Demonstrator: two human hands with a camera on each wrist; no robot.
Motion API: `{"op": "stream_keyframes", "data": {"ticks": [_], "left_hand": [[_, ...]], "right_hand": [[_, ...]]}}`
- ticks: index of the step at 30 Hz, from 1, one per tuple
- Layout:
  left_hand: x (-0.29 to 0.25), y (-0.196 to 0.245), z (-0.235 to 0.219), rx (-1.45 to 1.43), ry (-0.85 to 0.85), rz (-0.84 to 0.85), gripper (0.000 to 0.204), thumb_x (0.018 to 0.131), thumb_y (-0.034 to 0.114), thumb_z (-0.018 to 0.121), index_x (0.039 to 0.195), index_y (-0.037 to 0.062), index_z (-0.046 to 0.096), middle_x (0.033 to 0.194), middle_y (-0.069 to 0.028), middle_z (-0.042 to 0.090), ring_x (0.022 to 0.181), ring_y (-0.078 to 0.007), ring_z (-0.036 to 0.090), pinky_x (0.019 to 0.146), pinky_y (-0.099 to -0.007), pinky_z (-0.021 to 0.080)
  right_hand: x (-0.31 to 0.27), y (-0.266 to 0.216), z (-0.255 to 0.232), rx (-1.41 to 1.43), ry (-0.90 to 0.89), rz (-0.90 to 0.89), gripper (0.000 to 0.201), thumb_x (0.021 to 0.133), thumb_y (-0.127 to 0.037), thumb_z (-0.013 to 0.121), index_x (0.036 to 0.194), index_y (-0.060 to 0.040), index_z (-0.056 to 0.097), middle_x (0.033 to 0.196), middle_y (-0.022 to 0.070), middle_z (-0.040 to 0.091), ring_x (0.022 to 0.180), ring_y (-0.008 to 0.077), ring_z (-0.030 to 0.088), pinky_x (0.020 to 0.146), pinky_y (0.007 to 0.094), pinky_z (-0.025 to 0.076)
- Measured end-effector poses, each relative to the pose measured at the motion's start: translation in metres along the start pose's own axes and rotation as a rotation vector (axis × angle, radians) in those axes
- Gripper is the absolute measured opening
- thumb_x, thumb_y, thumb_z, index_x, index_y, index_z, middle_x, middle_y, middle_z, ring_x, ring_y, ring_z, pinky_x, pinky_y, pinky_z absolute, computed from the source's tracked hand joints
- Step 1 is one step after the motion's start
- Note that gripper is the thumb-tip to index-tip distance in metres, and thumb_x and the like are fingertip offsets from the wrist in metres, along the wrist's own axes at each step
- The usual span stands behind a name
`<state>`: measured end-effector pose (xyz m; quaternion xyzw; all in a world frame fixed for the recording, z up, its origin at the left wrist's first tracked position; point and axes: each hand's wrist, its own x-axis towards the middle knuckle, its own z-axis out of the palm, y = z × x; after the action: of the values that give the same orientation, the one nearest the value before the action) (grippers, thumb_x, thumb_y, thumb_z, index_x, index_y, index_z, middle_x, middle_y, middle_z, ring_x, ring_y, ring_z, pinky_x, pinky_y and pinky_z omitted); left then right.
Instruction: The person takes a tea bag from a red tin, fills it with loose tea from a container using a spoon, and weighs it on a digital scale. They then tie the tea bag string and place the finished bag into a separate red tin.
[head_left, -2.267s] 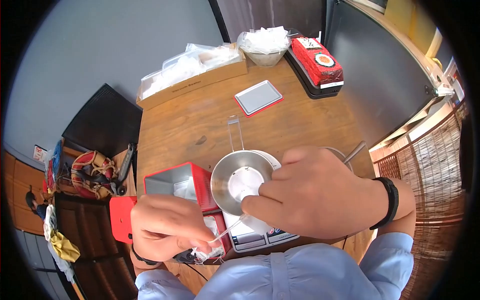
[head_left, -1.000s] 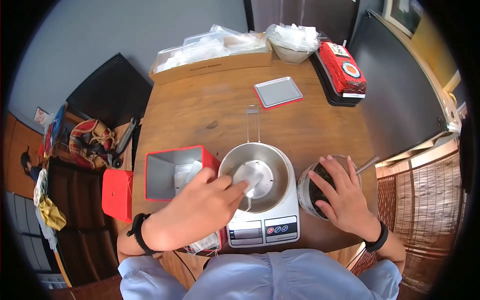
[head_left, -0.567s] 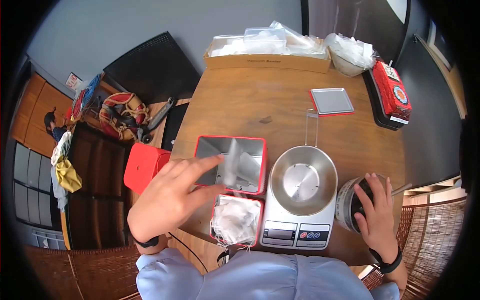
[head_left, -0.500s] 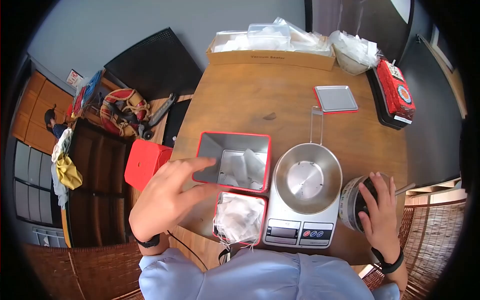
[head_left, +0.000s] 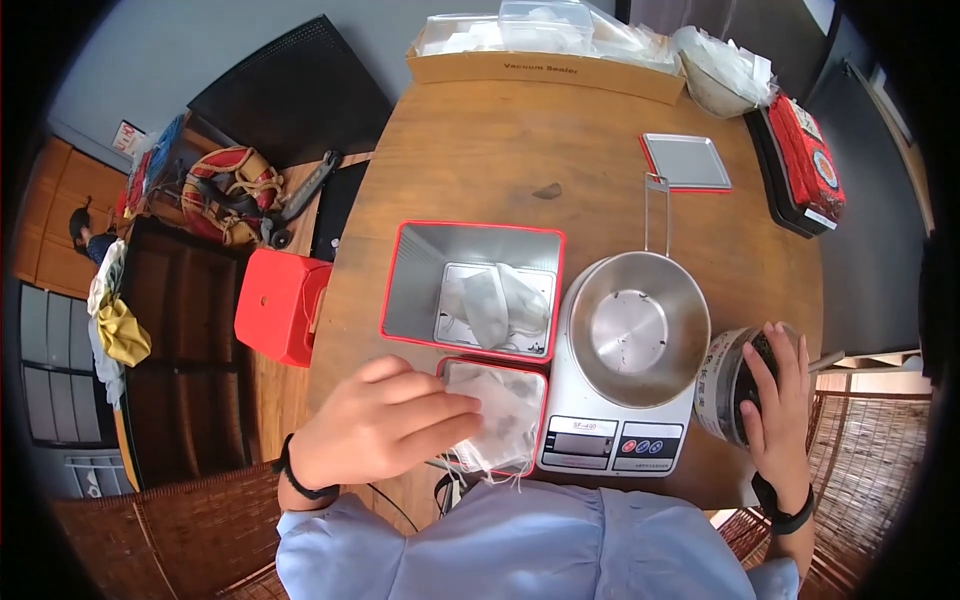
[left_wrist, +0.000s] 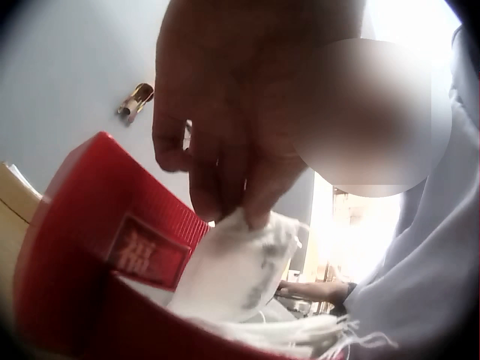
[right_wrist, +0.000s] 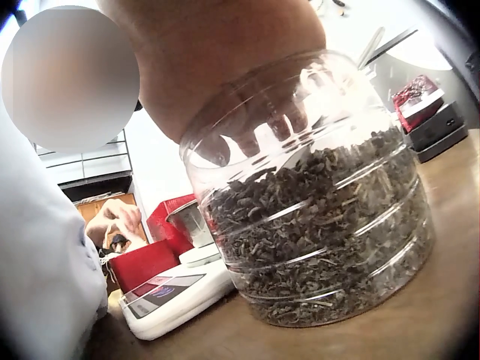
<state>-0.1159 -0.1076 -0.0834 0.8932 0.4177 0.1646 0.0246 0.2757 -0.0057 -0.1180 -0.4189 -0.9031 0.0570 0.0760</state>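
Observation:
My left hand (head_left: 395, 420) pinches a white drawstring tea bag (left_wrist: 232, 274) by its top edge in the left wrist view. It is over the small red tin (head_left: 546, 420), which holds a pile of such bags with strings hanging out. Behind that tin, a larger red tin (head_left: 390, 290) has a few bags with dark contents lying on its bottom. My right hand (head_left: 785, 425) rests on the mouth of a clear plastic jar (right_wrist: 315, 232) of dried tea leaves, fingers extended over the rim. A spoon handle (head_left: 828, 361) sticks out beside it.
A steel pan (head_left: 640, 330) with a few dark specks stands on a white kitchen scale (head_left: 563, 425) between tins and jar. A tin lid (head_left: 688, 162) lies farther back. A cardboard box (head_left: 545, 75), a bag-filled bowl (head_left: 715, 95) and a red packet (head_left: 805, 150) line the table's back.
The left hand has moved from the pan to the large tin, let a bag drop there, then come to the small tin and pinched another. The right hand has moved onto the jar.

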Motion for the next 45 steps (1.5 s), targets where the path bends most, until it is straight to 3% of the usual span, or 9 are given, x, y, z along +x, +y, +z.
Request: {"op": "stream_keyframes", "data": {"ticks": [4,12,14,22,26,32,34,38,45], "left_hand": [[0.016,0.008,-0.018,0.033,0.285,-0.078,0.025,0.063,0.016,0.065,0.086,0.0055,0.069,0.079,-0.0032,0.064,0.066,-0.0168,0.058,0.059,-0.0285,0.043],[0.105,0.045,-0.015,-0.075,0.368,0.192,0.026,0.056,0.014,0.068,0.081,0.0069,0.071,0.063,-0.0007,0.056,0.055,-0.0150,0.051,0.047,-0.0270,0.038],[0.123,0.056,-0.018,-0.064,0.097,0.155,0.028,0.060,0.011,0.069,0.087,0.0087,0.072,0.064,-0.0011,0.056,0.055,-0.0147,0.053,0.047,-0.0267,0.039],[0.161,0.063,0.031,-0.184,-0.214,0.146,0.037,0.072,0.009,0.063,0.109,0.0071,0.063,0.081,-0.0051,0.063,0.072,-0.0230,0.063,0.062,-0.0338,0.052],[0.160,0.064,0.038,-0.254,-0.283,0.074,0.033,0.075,0.010,0.067,0.108,0.0062,0.063,0.079,-0.0061,0.063,0.070,-0.0247,0.063,0.061,-0.0350,0.051],[0.162,0.063,0.045,-0.323,-0.111,0.078,0.038,0.069,0.024,0.081,0.096,0.0048,0.062,0.069,-0.0084,0.062,0.058,-0.0264,0.059,0.052,-0.0352,0.046],[0.160,0.062,0.048,-0.339,-0.040,0.183,0.040,0.061,0.023,0.083,0.089,0.0049,0.060,0.068,-0.0084,0.061,0.056,-0.0247,0.057,0.048,-0.0341,0.042],[0.154,0.056,0.058,-0.336,0.051,0.391,0.027,0.069,0.006,0.072,0.093,0.0069,0.061,0.063,-0.0002,0.048,0.052,-0.0145,0.044,0.046,-0.0253,0.030],[0.155,0.059,0.063,-0.365,0.164,0.480,0.028,0.063,0.007,0.070,0.089,0.0096,0.059,0.062,0.0019,0.046,0.051,-0.0120,0.040,0.045,-0.0238,0.028]], "right_hand": [[0.001,0.000,-0.002,-0.003,0.002,0.003,0.046,0.086,-0.023,0.051,0.130,-0.0071,0.052,0.140,0.0216,0.041,0.133,0.0404,0.035,0.112,0.0592,0.017],[0.001,0.001,-0.005,0.037,0.019,-0.016,0.053,0.079,-0.021,0.060,0.130,-0.0106,0.053,0.139,0.0198,0.041,0.133,0.0376,0.037,0.112,0.0585,0.017],[0.000,0.002,-0.004,0.051,0.026,-0.041,0.056,0.079,-0.022,0.062,0.132,-0.0128,0.051,0.139,0.0184,0.042,0.132,0.0364,0.038,0.111,0.0589,0.018],[-0.003,0.009,-0.001,0.068,0.058,-0.073,0.054,0.081,-0.027,0.064,0.133,-0.0191,0.051,0.137,0.0150,0.044,0.132,0.0315,0.039,0.111,0.0590,0.020],[-0.004,0.010,0.001,0.078,0.100,-0.075,0.056,0.079,-0.028,0.066,0.133,-0.0216,0.051,0.137,0.0143,0.045,0.131,0.0307,0.040,0.110,0.0594,0.021],[-0.009,0.011,0.005,0.075,0.292,-0.247,0.052,0.080,-0.022,0.064,0.130,-0.0271,0.052,0.134,0.0107,0.049,0.121,0.0280,0.051,0.105,0.0584,0.033],[-0.012,0.002,-0.003,0.208,0.357,-0.351,0.039,0.080,-0.021,0.063,0.118,-0.0239,0.058,0.126,0.0087,0.055,0.111,0.0249,0.056,0.100,0.0498,0.042],[-0.010,-0.017,-0.003,0.461,0.453,-0.380,0.020,0.076,-0.023,0.067,0.094,-0.0140,0.064,0.108,0.0056,0.060,0.094,0.0191,0.058,0.083,0.0318,0.049],[-0.002,-0.022,-0.005,0.577,0.413,-0.394,0.015,0.076,-0.020,0.066,0.080,-0.0073,0.060,0.082,0.0023,0.052,0.073,0.0165,0.051,0.063,0.0292,0.042]]}}
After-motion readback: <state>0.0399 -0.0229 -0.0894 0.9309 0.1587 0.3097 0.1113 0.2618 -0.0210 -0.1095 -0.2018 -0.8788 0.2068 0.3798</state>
